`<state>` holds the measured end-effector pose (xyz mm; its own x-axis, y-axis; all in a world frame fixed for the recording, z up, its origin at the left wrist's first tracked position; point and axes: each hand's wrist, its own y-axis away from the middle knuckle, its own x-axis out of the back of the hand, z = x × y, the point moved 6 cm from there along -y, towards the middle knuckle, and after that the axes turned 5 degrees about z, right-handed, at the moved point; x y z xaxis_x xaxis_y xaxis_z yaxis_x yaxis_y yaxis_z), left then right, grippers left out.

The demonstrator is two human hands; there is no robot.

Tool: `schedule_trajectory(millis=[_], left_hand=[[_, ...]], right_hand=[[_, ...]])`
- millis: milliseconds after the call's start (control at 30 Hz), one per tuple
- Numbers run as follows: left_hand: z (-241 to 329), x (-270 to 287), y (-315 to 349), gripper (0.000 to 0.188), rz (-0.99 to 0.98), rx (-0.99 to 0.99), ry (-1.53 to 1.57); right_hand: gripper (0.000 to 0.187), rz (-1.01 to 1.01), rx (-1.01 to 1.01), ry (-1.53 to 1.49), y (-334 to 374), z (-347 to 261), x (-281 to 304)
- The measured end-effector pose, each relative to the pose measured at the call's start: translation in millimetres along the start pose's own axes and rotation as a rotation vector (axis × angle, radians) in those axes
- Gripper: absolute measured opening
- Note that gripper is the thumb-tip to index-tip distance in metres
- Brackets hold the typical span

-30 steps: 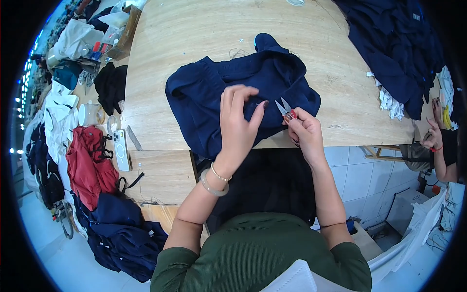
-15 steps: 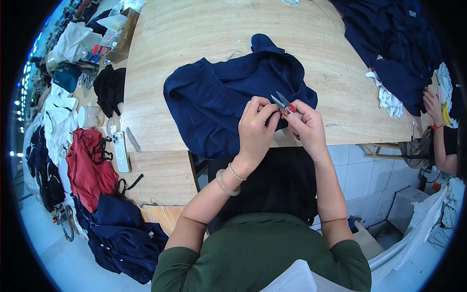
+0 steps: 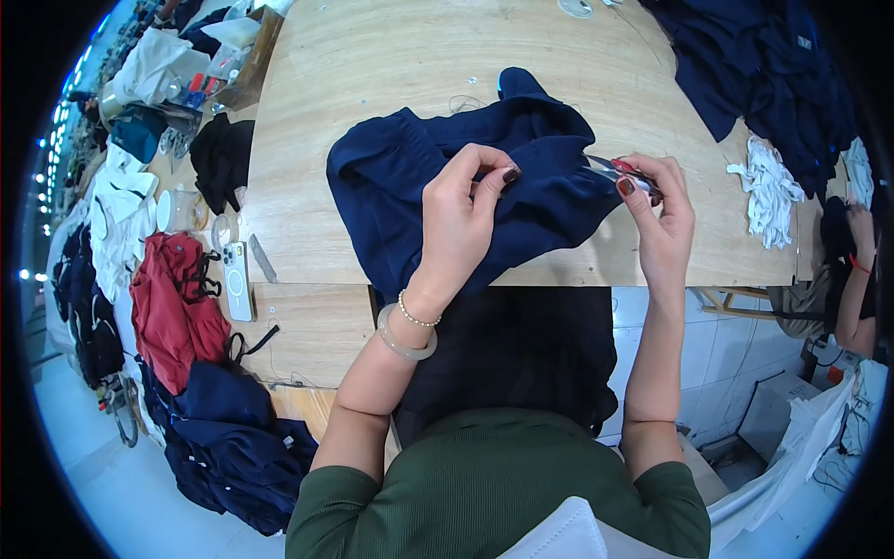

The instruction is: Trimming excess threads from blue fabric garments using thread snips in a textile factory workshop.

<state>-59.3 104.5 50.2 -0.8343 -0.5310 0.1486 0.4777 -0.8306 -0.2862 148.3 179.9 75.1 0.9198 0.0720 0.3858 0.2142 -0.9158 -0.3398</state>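
A navy garment (image 3: pixel 419 205) with a gathered band lies crumpled on the wooden table in front of me. Over its middle, my left hand (image 3: pixel 466 200) pinches thumb and forefinger together at the cloth; a thread there would be too fine to see. My right hand (image 3: pixel 663 196) is closed around a small pair of red-handled thread snips (image 3: pixel 603 167) at the garment's right side. The blades point left, with their tips against the cloth edge. A bangle and a beaded bracelet sit on my left wrist.
A phone (image 3: pixel 238 284), a grey strip (image 3: pixel 262 258) and a red bag (image 3: pixel 172 307) lie at left. Dark garments (image 3: pixel 764 74) and a white cloth bundle (image 3: pixel 769 191) are at right, where another person's hand (image 3: pixel 861 228) shows. A wooden box (image 3: pixel 256 61) stands far left.
My hands have parted: the left moved slightly left and up, the right moved right with the snips. The garment's right side has shifted. The other person's hand and dark cloth moved off the white bundle.
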Motion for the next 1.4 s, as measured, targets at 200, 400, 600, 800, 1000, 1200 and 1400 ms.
schedule_trajectory(millis=[200,400,600,800,1000,1200,1400], left_hand=[[-1,-5,-3,0.001,-0.031,0.03,0.012],[-2,-9,-2,0.005,-0.061,0.023,-0.044],[1,-10,-4,0.004,-0.067,0.009,-0.061],[1,-10,-5,0.001,-0.051,-0.001,-0.055],[2,-11,-4,0.0,-0.055,-0.01,-0.062],[2,-11,-4,0.002,-0.066,-0.027,-0.07],[-12,7,-3,0.006,0.049,0.096,0.053]], right_hand=[[0.019,-0.081,0.25,0.211,2,-34,-12],[0.021,-0.092,0.364,0.375,3,-40,-23],[0.021,-0.096,0.387,0.399,3,-40,-27],[0.021,-0.085,0.386,0.388,4,-39,-25],[0.021,-0.064,0.392,0.406,2,-37,-24],[0.021,-0.086,0.435,0.441,3,-40,-31],[0.02,-0.042,0.281,0.32,7,-18,-20]])
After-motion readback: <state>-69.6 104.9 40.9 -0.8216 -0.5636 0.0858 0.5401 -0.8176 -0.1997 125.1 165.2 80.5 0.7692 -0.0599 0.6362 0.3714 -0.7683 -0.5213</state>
